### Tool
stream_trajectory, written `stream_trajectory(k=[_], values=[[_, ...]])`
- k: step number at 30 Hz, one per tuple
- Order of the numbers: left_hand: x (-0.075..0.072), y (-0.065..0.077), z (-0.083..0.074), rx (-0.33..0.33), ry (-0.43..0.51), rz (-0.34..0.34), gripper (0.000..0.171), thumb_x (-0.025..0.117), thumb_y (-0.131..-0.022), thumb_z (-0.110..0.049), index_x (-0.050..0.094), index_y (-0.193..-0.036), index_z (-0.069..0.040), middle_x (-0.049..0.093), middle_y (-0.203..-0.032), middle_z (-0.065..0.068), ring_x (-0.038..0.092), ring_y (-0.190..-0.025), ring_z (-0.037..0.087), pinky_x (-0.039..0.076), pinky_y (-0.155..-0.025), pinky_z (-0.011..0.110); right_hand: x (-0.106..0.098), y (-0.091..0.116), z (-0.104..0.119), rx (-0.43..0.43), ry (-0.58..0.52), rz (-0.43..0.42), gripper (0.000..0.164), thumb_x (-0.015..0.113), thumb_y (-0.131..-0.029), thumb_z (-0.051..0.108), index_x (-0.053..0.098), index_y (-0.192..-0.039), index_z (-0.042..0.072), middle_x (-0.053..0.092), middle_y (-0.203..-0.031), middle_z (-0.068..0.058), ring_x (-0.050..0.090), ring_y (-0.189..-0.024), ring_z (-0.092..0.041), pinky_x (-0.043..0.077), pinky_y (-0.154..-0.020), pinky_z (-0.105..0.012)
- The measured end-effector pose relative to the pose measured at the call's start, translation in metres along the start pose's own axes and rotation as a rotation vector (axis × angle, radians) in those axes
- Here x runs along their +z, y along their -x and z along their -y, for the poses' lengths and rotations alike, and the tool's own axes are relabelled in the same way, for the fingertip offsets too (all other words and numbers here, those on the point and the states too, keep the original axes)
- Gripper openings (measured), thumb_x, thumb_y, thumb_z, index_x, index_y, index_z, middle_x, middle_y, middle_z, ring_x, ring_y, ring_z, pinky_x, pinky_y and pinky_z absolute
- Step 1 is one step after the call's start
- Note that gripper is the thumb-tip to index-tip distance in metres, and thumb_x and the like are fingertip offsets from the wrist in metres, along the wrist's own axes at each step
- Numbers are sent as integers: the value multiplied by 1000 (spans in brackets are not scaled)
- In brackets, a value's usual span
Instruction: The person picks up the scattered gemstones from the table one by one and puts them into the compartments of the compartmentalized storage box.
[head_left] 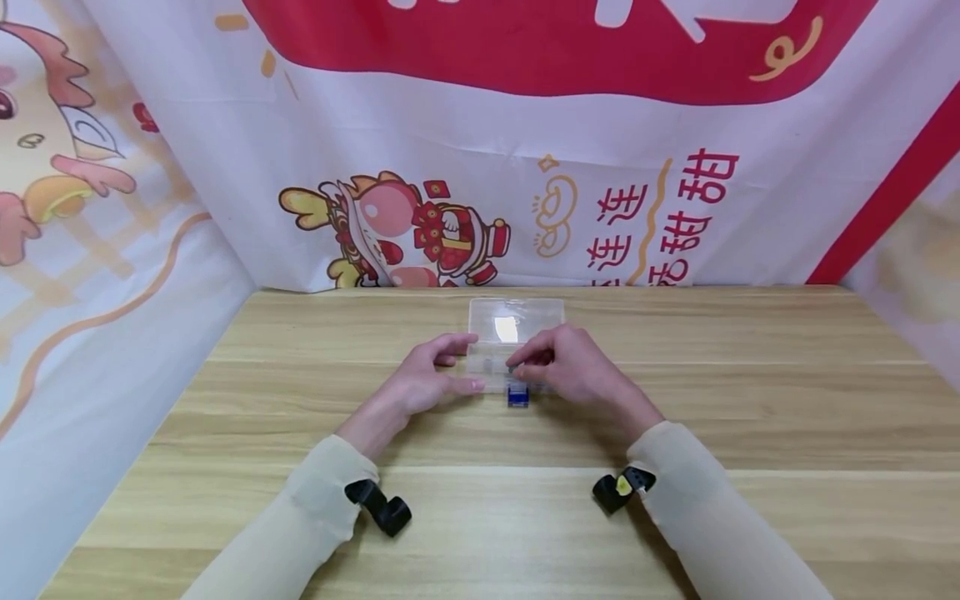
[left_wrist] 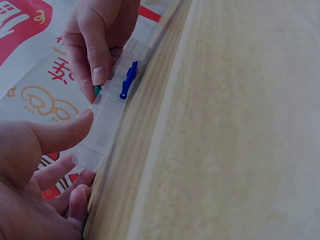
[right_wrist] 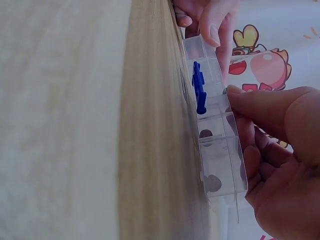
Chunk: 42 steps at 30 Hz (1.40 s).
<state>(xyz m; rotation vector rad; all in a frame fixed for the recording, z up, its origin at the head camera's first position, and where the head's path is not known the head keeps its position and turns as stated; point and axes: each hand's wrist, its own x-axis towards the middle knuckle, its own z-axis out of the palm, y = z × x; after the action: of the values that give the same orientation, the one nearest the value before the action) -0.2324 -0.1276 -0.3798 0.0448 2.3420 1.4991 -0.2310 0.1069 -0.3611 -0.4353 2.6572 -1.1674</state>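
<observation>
A clear plastic compartment box (head_left: 489, 377) sits on the table, its see-through lid (head_left: 531, 311) tilted back and open. On its near wall is a blue clip-like piece (right_wrist: 199, 89). My left hand (head_left: 423, 379) grips the box's left end, thumb at the near corner and fingers at the far side. Over the middle compartments, my right hand (head_left: 572, 364) pinches a small green capsule-like piece (left_wrist: 97, 90) between thumb and index finger. Its fingers mostly hide that piece. In the right wrist view, a dark round piece (right_wrist: 205, 133) and a greyish round piece (right_wrist: 214, 183) lie in separate compartments.
The wood-grain table (head_left: 480, 517) extends around the box and both forearms. A printed cloth (head_left: 450, 117) hangs behind the table's far edge, with another at the left side. Black wrist mounts (head_left: 386, 508) are strapped over both sleeves.
</observation>
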Motion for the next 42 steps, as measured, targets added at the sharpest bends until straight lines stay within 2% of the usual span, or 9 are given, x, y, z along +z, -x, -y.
stream_trajectory(k=[16, 42], values=[[1, 2, 3, -9, -2, -5, 66, 83, -79, -27, 53, -136, -39, 51, -140, -10, 41, -129, 21, 32, -114, 49, 4, 1, 3, 45, -1, 8, 11, 73, -89, 19, 78, -99, 23, 68, -92, 4, 58, -83, -20, 51, -68, -33], [0, 2, 2, 6, -6, -15, 65, 83, -78, -25, 54, -135, -38, 51, -140, -10, 42, -129, 21, 33, -113, 48, 2, 1, 4, -3, 29, 9, 13, 73, -90, 20, 77, -102, 21, 68, -92, 3, 57, -81, -19, 50, -68, -33]])
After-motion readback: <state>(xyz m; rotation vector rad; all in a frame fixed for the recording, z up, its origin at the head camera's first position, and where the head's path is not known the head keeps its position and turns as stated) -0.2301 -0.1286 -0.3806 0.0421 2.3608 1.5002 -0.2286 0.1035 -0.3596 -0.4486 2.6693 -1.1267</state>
